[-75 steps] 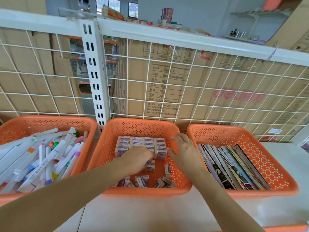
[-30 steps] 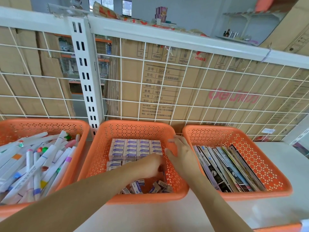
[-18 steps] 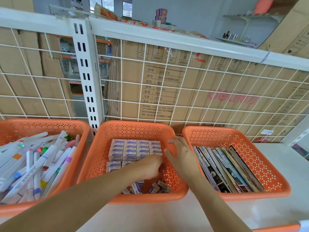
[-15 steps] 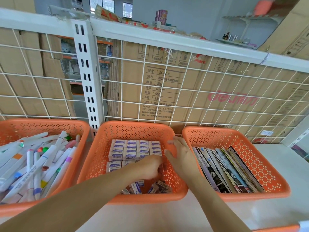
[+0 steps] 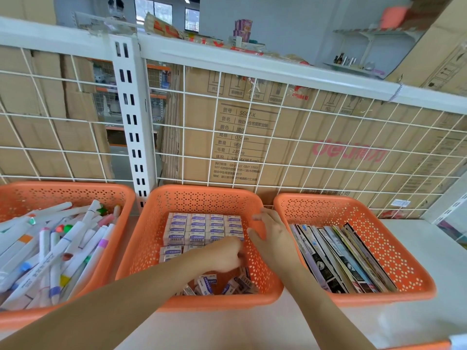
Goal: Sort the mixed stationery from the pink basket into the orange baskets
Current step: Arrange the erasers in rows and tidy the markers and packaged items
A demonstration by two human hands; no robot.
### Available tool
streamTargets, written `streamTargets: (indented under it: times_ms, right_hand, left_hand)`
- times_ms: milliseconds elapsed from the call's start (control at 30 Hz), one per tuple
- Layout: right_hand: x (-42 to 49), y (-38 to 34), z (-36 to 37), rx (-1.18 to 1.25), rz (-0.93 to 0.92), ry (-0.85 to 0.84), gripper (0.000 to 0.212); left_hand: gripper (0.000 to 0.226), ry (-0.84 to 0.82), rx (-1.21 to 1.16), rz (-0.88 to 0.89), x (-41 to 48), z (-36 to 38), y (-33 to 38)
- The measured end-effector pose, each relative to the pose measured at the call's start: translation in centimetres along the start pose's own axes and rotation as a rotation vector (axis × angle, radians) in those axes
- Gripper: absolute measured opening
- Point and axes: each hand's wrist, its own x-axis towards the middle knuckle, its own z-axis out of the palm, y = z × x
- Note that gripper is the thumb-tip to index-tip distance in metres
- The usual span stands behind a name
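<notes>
Three orange baskets stand in a row on a white shelf. The middle basket (image 5: pixel 151 231) holds neat rows of boxed erasers (image 5: pixel 202 228) at the back and loose erasers (image 5: pixel 207 284) at the front. My left hand (image 5: pixel 222 253) reaches into it, fingers curled down on an eraser at the right end of the front row; the fingertips are hidden. My right hand (image 5: pixel 270 236) lies with straight fingers against the basket's right inner wall, beside the eraser rows. The left basket (image 5: pixel 63 193) is full of markers (image 5: pixel 63 248). The right basket (image 5: pixel 394 248) holds booklets (image 5: pixel 341 256) standing on edge.
A white wire grid (image 5: pixel 278 137) with cardboard boxes behind it closes off the back of the shelf. A white slotted upright (image 5: pixel 131 122) rises between the left and middle baskets. The rim of another basket (image 5: pixel 417 346) shows at the bottom right edge.
My left hand has shifted a little to the right and forward inside the middle basket, over the front eraser row. My right hand has stayed by the right wall.
</notes>
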Motion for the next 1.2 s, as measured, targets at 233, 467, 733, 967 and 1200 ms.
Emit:
streamTargets:
  times_ms: [233, 467, 733, 967, 1200]
  right_hand:
    - [0.1, 0.3, 0.3, 0.013, -0.009, 0.010, 0.029]
    - [0.4, -0.1, -0.6, -0.035, -0.184, 0.015, 0.022]
    - [2.3, -3.9, -1.7, -0.431, -0.228, -0.862, 0.024]
    - [2.2, -4.9, 0.3, -0.558, -0.019, -1.061, 0.047]
    - [2.0, -4.7, 0.7, -0.516, 0.026, -1.089, 0.040]
  left_hand:
    - [0.027, -0.030, -0.085, -0.009, -0.2, 0.1, 0.0]
    - [0.021, 0.055, -0.265, -0.058, -1.2, -2.6, -0.8]
    - [0.014, 0.124, -0.520, -0.159, -3.9, -4.1, -2.9]
    - [0.015, 0.123, -0.555, -0.161, -4.5, -3.7, -3.2]
    - [0.015, 0.136, -0.580, -0.164, -4.7, -3.7, -3.5]
